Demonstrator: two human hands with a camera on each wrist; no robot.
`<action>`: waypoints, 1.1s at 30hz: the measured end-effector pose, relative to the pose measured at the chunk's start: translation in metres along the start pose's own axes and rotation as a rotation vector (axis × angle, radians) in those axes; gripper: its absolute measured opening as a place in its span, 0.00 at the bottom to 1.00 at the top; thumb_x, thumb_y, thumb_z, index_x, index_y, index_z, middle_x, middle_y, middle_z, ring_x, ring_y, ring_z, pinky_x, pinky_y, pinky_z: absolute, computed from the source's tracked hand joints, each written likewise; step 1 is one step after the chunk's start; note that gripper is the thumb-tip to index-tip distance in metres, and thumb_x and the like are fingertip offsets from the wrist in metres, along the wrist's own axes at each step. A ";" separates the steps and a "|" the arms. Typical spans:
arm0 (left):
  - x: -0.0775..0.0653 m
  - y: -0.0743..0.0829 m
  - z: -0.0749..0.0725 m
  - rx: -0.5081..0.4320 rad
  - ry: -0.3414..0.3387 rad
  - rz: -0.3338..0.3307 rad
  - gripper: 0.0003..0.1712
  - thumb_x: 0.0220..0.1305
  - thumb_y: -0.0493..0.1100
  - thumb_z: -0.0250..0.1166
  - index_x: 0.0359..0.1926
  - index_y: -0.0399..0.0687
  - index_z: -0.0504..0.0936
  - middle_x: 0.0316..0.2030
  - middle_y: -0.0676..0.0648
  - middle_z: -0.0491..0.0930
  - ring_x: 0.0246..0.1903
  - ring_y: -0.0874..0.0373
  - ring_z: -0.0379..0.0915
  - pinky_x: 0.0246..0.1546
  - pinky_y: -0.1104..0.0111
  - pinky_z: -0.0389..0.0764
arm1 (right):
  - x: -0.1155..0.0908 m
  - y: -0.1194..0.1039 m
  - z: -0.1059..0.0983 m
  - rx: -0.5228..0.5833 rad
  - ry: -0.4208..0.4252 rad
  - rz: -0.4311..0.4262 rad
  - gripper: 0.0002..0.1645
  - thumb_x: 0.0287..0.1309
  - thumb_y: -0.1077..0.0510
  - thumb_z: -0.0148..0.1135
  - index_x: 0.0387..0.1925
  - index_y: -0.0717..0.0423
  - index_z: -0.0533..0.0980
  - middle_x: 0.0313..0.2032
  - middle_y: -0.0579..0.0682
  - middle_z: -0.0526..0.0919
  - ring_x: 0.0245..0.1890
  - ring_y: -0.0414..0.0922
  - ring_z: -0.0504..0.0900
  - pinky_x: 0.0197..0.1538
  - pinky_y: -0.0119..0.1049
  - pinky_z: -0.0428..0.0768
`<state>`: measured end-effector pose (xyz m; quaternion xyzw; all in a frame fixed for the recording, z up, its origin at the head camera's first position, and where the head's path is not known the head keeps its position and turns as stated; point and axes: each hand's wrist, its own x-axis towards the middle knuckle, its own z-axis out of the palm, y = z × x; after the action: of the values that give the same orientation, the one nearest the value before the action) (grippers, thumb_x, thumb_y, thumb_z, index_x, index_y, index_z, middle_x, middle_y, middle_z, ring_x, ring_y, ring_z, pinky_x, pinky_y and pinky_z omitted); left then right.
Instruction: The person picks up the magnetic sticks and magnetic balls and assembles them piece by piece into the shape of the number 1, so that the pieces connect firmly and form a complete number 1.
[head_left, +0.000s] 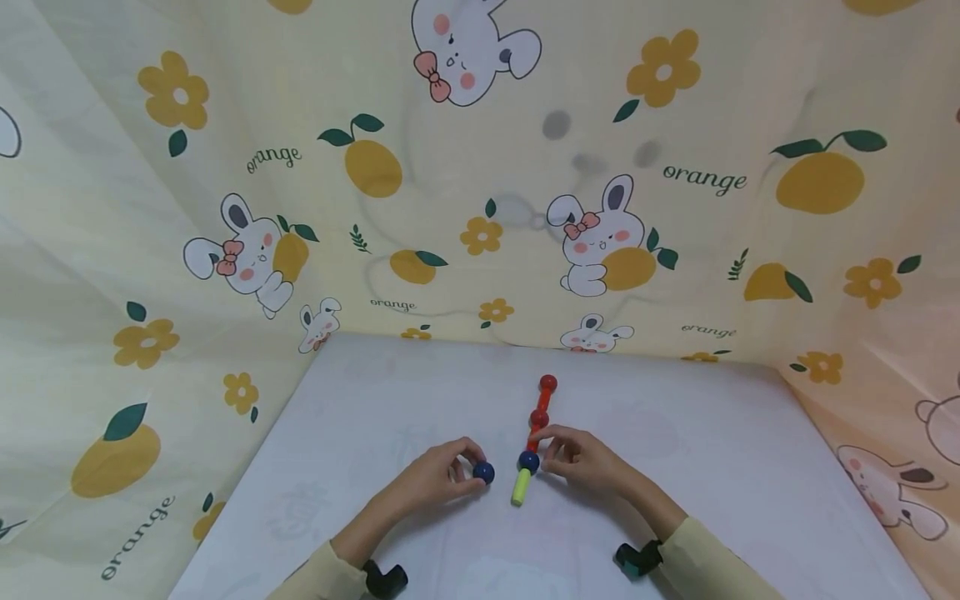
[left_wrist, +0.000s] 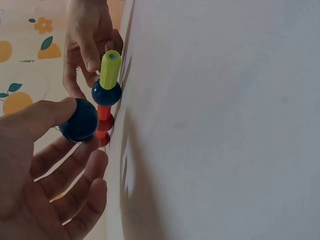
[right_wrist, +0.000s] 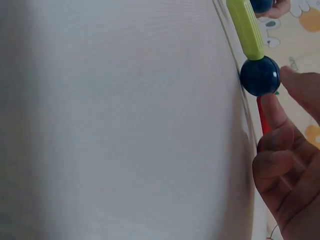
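Observation:
My left hand [head_left: 438,473] pinches a loose dark blue ball [left_wrist: 79,120] between thumb and fingertips, a little left of a chain of balls and rods. Stretching away from me, the chain has a yellow-green rod [head_left: 521,487] at its near end, then another dark blue ball [head_left: 528,462]. Beyond it come a red rod [head_left: 532,445], a red ball [head_left: 539,418], a second red rod [head_left: 543,401] and a far red ball [head_left: 548,382]. My right hand [head_left: 588,461] is at the chain's right side, its thumb and index fingertips right at the chain's blue ball and nearby red rod.
The chain lies on a white tabletop [head_left: 360,392]. A cloth backdrop [head_left: 450,175] printed with rabbits, oranges and flowers rises behind the table and along both sides. Black devices [head_left: 386,579] sit at both wrists, by the sleeve cuffs.

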<state>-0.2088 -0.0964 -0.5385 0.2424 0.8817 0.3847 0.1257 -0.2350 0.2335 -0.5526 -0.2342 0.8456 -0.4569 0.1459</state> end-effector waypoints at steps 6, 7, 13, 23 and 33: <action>-0.002 0.002 0.004 -0.012 -0.045 -0.010 0.19 0.68 0.52 0.77 0.55 0.61 0.82 0.47 0.58 0.85 0.35 0.66 0.78 0.38 0.70 0.79 | -0.002 -0.006 0.003 0.028 -0.053 0.001 0.26 0.69 0.58 0.73 0.66 0.47 0.80 0.39 0.49 0.84 0.36 0.48 0.78 0.38 0.32 0.79; -0.003 0.002 0.005 -0.016 -0.051 -0.007 0.19 0.68 0.52 0.77 0.55 0.61 0.82 0.47 0.58 0.85 0.35 0.66 0.78 0.38 0.70 0.79 | -0.003 -0.006 0.003 0.027 -0.061 -0.001 0.26 0.69 0.58 0.73 0.66 0.46 0.80 0.38 0.49 0.84 0.36 0.48 0.78 0.38 0.32 0.79; -0.006 0.006 0.009 -0.040 -0.083 0.010 0.19 0.67 0.52 0.78 0.54 0.61 0.83 0.45 0.61 0.85 0.34 0.67 0.78 0.38 0.70 0.79 | -0.002 -0.004 0.006 0.021 -0.108 -0.045 0.24 0.70 0.57 0.72 0.65 0.43 0.81 0.35 0.47 0.82 0.34 0.43 0.78 0.39 0.32 0.79; -0.008 0.009 0.014 -0.028 -0.104 0.038 0.19 0.67 0.52 0.78 0.54 0.61 0.83 0.43 0.64 0.83 0.34 0.69 0.78 0.37 0.72 0.79 | 0.000 -0.002 0.009 0.034 -0.166 -0.110 0.25 0.69 0.60 0.72 0.66 0.47 0.81 0.32 0.46 0.81 0.30 0.37 0.77 0.36 0.30 0.79; -0.009 0.012 0.019 -0.031 -0.135 0.030 0.18 0.67 0.52 0.78 0.54 0.61 0.83 0.42 0.64 0.82 0.34 0.69 0.78 0.37 0.72 0.78 | 0.001 -0.005 0.012 0.020 -0.203 -0.062 0.26 0.69 0.58 0.73 0.66 0.43 0.82 0.28 0.42 0.80 0.27 0.35 0.76 0.34 0.28 0.77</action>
<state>-0.1890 -0.0825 -0.5423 0.2793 0.8614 0.3828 0.1827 -0.2292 0.2221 -0.5552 -0.3037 0.8144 -0.4434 0.2189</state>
